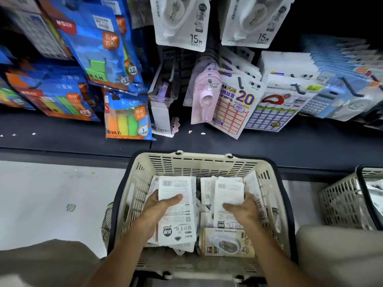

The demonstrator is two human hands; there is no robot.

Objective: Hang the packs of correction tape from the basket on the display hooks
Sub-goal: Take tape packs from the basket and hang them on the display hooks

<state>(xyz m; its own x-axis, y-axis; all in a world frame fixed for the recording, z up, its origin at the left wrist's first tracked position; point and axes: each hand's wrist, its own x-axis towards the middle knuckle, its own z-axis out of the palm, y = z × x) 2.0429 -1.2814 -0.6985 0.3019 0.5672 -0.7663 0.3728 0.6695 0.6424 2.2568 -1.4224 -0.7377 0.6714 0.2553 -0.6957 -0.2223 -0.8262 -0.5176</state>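
Observation:
A cream plastic basket (203, 162) stands on the floor below the display, filled with several white packs of correction tape lying mostly face down. My left hand (159, 206) grips a stack of packs (176, 214) on the basket's left side, thumb across the top pack. My right hand (244, 208) holds another stack (228, 193) on the right side, thumb on top and fingers round its right edge. A beige pack (228, 242) lies face up at the basket's near edge. Matching white 15 m tape packs (180, 21) hang on hooks at the top, with a second row (252, 19) beside them.
Blue bags of counting blocks (99, 42) hang on the left, sticker sheets (234, 108) and calculators (331, 98) on the right. A dark shelf ledge (62, 133) runs under them. A second cream basket (350, 199) stands at the right. My knees frame the basket.

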